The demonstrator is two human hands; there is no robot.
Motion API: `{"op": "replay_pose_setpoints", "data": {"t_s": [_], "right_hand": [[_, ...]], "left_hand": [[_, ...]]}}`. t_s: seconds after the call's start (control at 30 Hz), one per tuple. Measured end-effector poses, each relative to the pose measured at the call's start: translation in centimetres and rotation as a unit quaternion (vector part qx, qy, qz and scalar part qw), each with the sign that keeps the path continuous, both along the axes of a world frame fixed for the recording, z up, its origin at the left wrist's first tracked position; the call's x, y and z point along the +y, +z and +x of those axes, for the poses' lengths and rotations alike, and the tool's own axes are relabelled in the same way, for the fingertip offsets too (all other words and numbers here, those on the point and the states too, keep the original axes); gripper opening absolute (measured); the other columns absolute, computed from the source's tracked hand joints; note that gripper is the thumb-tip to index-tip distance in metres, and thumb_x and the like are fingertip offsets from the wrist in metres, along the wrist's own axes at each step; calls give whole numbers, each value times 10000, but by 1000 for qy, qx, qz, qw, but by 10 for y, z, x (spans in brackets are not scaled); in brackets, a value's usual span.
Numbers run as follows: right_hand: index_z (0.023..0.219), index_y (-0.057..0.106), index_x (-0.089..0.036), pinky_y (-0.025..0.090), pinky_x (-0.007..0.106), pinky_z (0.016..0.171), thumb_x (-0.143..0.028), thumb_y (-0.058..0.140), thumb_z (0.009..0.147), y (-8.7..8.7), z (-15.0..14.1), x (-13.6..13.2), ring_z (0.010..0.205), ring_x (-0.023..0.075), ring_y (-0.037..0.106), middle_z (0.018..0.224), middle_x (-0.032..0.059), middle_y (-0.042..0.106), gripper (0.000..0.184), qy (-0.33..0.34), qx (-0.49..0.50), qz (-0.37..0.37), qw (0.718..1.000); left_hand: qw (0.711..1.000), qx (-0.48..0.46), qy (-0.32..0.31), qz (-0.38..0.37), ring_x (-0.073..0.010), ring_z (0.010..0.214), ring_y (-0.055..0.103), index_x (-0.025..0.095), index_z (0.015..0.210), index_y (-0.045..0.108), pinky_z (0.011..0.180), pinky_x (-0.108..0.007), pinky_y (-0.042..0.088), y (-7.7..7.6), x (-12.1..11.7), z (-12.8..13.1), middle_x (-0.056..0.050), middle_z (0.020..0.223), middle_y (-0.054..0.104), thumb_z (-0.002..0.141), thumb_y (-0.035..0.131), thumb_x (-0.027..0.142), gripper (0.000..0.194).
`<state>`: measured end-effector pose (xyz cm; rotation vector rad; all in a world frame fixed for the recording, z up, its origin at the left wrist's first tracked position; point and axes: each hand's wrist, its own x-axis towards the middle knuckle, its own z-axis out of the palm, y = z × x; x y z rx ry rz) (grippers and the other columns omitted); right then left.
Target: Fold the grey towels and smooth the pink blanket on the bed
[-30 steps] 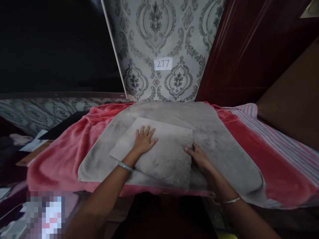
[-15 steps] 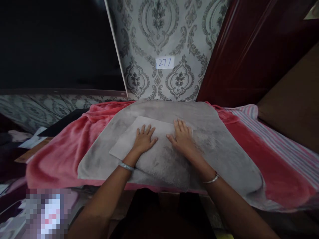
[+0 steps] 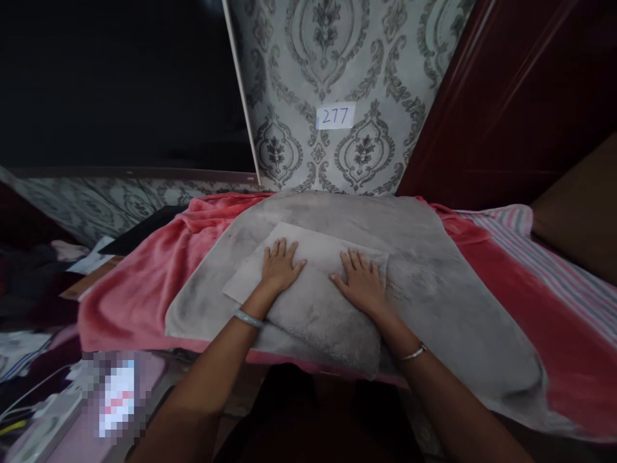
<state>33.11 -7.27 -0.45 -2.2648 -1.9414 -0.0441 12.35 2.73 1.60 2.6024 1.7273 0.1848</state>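
One left hand (image 3: 280, 267) and one right hand (image 3: 362, 284) touch one grey cloth (image 3: 322, 305).

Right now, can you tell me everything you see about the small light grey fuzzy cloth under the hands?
The small light grey fuzzy cloth looks soft and plush, paler and smoother at its far left, fluffier toward its near right corner. Roughly four-sided, it lies flat and askew on the larger grey plush cloth. The bare left hand rests spread on its left part, the bare right hand on its right. I can't tell whether it's folded.
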Motion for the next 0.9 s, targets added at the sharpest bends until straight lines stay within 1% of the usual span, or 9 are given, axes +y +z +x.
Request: {"op": "replay_pose_setpoints", "data": {"t_s": [0.1, 0.17, 0.23, 0.33, 0.43, 0.5, 0.67, 0.8, 0.9], "right_hand": [[1632, 309, -162, 212, 588, 1219, -600, 301, 1025, -4, 1, 1, 1554, 344, 216, 1693, 149, 241, 749, 2, -3, 4, 1000], [1633, 308, -160, 220, 588, 1217, -595, 300, 1026, -5, 1, 1, 1554, 342, 217, 1690, 150, 250, 747, 2, -4, 4, 1000], [1633, 308, -159, 227, 584, 1216, -586, 300, 1028, -6, 0, 1, 1553, 339, 221, 1685, 150, 265, 740, 4, -6, 6, 1000], [1631, 315, -157, 234, 584, 1213, -581, 307, 1029, -6, -1, 1, 1551, 341, 227, 1681, 150, 276, 736, 3, -5, 6, 1000], [1626, 327, -156, 227, 588, 1216, -577, 312, 1027, -9, -1, 2, 1551, 344, 226, 1683, 145, 271, 732, 1, -4, 12, 1000], [1622, 337, -159, 223, 587, 1218, -571, 317, 1027, -10, -1, 2, 1550, 343, 231, 1681, 145, 277, 725, 1, -6, 18, 1000], [1628, 321, -162, 227, 580, 1221, -563, 330, 1028, -10, -1, 2, 1554, 331, 226, 1686, 137, 266, 722, -2, -6, 11, 1000], [1632, 312, -166, 225, 569, 1225, -563, 334, 1030, -8, -2, 2, 1556, 320, 223, 1688, 127, 264, 721, -6, -15, 5, 1000], [1630, 318, -170, 228, 572, 1224, -567, 329, 1028, -8, -2, 3, 1555, 318, 229, 1685, 123, 271, 722, -4, -15, 7, 1000]], "left_hand": [[998, -2, 58, -21, -367, 1576, 199, 243, 1624, 318, 1246, -608, 190, 2, 9, -25, -132, 1715, 219, 1004, 348, 615, 724], [994, -21, 99, -27, -380, 1531, 312, 222, 1615, 331, 1214, -607, 262, 4, 15, -45, -164, 1680, 309, 1009, 357, 591, 709], [992, -55, 113, -30, -356, 1464, 427, 198, 1574, 402, 1187, -551, 329, 6, 21, -63, -176, 1607, 441, 1012, 399, 528, 652], [989, -95, 111, -37, -316, 1395, 508, 187, 1466, 545, 1149, -440, 389, 11, 33, -76, -153, 1487, 585, 978, 509, 436, 549], [984, -113, 124, -58, -270, 1292, 603, 170, 1410, 603, 1056, -329, 454, 16, 52, -75, -138, 1393, 663, 949, 556, 385, 510], [979, -128, 135, -79, -250, 1232, 647, 158, 1352, 647, 991, -288, 479, 19, 66, -69, -133, 1354, 691, 942, 563, 376, 472], [963, -161, 174, -127, -284, 1094, 715, 142, 1084, 751, 855, -296, 516, 22, 91, -57, -158, 1176, 764, 922, 580, 447, 386], [950, -208, 187, -142, -306, 1087, 713, 128, 1019, 740, 812, -293, 519, 25, 102, -52, -172, 1144, 767, 881, 635, 489, 401], [937, -252, 187, -155, -292, 1009, 721, 127, 985, 725, 760, -289, 524, 25, 108, -52, -147, 1047, 781, 865, 663, 507, 404]]}}
